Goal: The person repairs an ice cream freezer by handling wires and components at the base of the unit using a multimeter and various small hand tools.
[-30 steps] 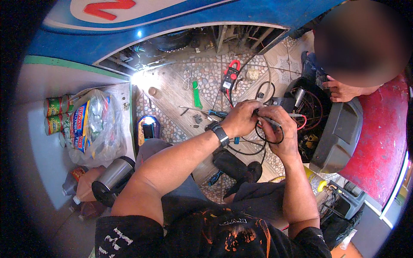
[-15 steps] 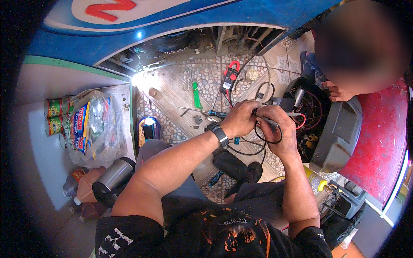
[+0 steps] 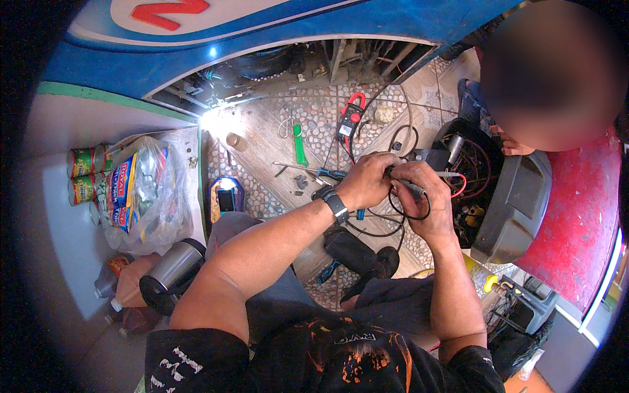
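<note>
My left hand (image 3: 369, 180), a black watch (image 3: 333, 202) on its wrist, is closed with its fingertips against those of my right hand (image 3: 427, 196). What the left fingers pinch is too small and hidden to make out. Closed as well, my right hand grips test probes; a pale probe (image 3: 449, 174) with a red lead sticks out beyond its knuckles. A thin black lead (image 3: 397, 208) loops below the fingers. Just left of my hands a blue-handled screwdriver (image 3: 331, 174) lies on the floor. Farther off lies a red and black clamp meter (image 3: 351, 118).
A black-cased machine (image 3: 468, 173) with wires stands at right, a co-worker's hand (image 3: 517, 144) beside it. A bright lamp (image 3: 221, 123), green-handled tool (image 3: 300, 144) and small blue device (image 3: 227, 198) lie ahead-left. A plastic bag (image 3: 154, 196), cans and a steel flask (image 3: 173, 275) stand left.
My hands stay almost in the same place. The co-worker's head and hand at the right have shifted slightly.
</note>
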`<state>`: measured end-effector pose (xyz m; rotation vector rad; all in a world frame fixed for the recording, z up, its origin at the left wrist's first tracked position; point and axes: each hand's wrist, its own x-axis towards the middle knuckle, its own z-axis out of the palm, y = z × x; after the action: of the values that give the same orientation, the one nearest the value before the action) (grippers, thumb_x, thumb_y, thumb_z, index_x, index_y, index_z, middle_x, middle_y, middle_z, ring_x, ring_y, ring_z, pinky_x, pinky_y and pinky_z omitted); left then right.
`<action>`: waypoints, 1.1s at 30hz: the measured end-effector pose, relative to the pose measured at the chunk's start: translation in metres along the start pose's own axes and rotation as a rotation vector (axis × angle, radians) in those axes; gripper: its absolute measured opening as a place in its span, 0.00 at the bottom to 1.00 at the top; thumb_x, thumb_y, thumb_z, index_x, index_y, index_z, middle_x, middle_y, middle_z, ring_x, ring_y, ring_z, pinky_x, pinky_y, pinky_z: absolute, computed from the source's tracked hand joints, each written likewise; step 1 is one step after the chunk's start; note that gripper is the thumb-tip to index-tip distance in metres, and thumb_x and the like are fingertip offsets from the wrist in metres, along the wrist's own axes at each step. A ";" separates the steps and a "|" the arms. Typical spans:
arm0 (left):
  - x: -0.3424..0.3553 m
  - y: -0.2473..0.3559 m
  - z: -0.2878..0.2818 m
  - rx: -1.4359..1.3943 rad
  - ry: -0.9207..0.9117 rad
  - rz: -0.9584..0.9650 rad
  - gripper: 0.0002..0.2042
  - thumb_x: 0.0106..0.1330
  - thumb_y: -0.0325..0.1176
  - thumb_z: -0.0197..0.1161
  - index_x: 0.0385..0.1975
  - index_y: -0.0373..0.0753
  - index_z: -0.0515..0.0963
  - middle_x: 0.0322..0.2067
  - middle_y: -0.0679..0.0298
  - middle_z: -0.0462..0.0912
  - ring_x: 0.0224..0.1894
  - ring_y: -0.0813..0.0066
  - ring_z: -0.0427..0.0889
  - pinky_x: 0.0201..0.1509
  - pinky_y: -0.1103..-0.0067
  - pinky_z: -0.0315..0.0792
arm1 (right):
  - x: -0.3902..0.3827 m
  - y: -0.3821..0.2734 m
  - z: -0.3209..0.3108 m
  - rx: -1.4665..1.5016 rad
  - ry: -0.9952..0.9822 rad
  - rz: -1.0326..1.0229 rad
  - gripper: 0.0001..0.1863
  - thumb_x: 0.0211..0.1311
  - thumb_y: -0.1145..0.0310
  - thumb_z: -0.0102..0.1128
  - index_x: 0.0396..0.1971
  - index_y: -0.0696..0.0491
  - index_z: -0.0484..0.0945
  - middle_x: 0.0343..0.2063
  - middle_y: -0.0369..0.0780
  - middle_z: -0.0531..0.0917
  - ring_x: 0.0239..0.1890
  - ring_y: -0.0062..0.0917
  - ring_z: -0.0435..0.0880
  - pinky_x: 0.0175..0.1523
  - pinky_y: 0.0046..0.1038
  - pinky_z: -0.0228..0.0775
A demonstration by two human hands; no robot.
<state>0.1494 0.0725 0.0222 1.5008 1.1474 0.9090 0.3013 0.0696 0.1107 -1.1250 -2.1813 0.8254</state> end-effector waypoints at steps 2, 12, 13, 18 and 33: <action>0.000 -0.001 0.001 0.016 0.000 0.008 0.11 0.54 0.19 0.59 0.37 0.33 0.80 0.37 0.49 0.84 0.44 0.50 0.83 0.46 0.66 0.75 | 0.000 0.000 -0.001 0.000 0.000 -0.002 0.15 0.51 0.86 0.63 0.40 0.58 0.79 0.37 0.45 0.82 0.41 0.41 0.83 0.46 0.33 0.76; -0.001 0.000 0.002 0.027 0.021 0.028 0.10 0.55 0.20 0.60 0.38 0.33 0.80 0.37 0.48 0.84 0.44 0.49 0.83 0.46 0.66 0.75 | -0.002 0.001 -0.001 -0.007 -0.011 -0.003 0.16 0.50 0.86 0.63 0.40 0.58 0.79 0.38 0.44 0.82 0.42 0.41 0.83 0.48 0.34 0.75; -0.001 0.000 0.001 0.021 0.015 0.019 0.10 0.55 0.20 0.60 0.38 0.33 0.80 0.37 0.48 0.84 0.44 0.49 0.83 0.46 0.66 0.75 | -0.002 0.002 -0.001 -0.003 -0.016 -0.004 0.16 0.50 0.86 0.63 0.40 0.58 0.79 0.38 0.44 0.82 0.42 0.41 0.83 0.48 0.34 0.75; 0.000 0.002 0.001 0.026 0.001 0.003 0.10 0.55 0.20 0.60 0.37 0.33 0.79 0.36 0.48 0.83 0.43 0.49 0.83 0.45 0.66 0.74 | -0.002 0.001 -0.001 0.008 -0.011 -0.003 0.15 0.50 0.86 0.63 0.40 0.58 0.79 0.38 0.44 0.82 0.42 0.41 0.83 0.47 0.34 0.76; -0.001 -0.004 0.004 0.013 0.032 0.028 0.11 0.55 0.20 0.61 0.38 0.34 0.80 0.36 0.50 0.84 0.42 0.52 0.84 0.43 0.67 0.75 | -0.003 0.000 -0.001 -0.002 -0.012 0.008 0.14 0.52 0.84 0.63 0.40 0.58 0.79 0.37 0.45 0.81 0.41 0.42 0.83 0.47 0.34 0.75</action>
<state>0.1518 0.0706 0.0175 1.5213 1.1596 0.9495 0.3030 0.0674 0.1105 -1.1333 -2.1890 0.8360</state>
